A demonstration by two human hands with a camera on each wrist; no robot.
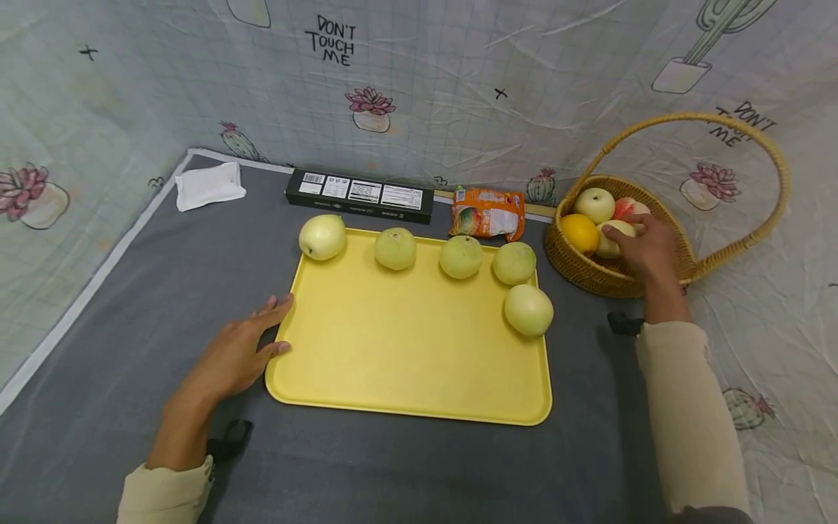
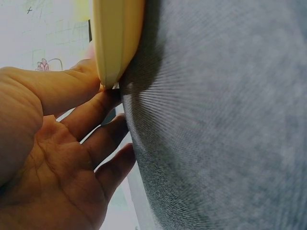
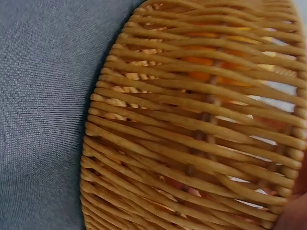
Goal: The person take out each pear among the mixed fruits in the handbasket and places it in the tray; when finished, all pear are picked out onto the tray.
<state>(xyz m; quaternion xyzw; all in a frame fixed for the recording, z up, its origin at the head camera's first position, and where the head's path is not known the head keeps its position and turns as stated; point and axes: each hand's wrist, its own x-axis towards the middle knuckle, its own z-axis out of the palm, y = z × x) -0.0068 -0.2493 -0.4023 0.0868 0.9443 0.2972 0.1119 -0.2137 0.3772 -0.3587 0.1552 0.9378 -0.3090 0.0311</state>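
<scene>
At the right, my right hand [image 1: 651,244] reaches into a wicker basket [image 1: 592,275]. Its thumb and fingers grip a pale yellow-green round fruit [image 1: 614,239]. Around that fruit lie an orange [image 1: 580,233], another pale green fruit [image 1: 594,205] and a red-and-yellow fruit [image 1: 631,208]. My left hand [image 1: 236,356] rests at the left edge of a yellow tray [image 1: 406,342], thumb and index finger on its rim and fingers fairly straight. In the right wrist view the woven basket side [image 3: 192,124] hides most of the hand.
Several yellow-green round fruits, such as one at the back left corner [image 1: 323,237] and one on the right edge [image 1: 528,311], line the tray. Behind it lie a black box [image 1: 358,195] and an orange packet [image 1: 487,213]. A white packet [image 1: 209,186] is at the back left.
</scene>
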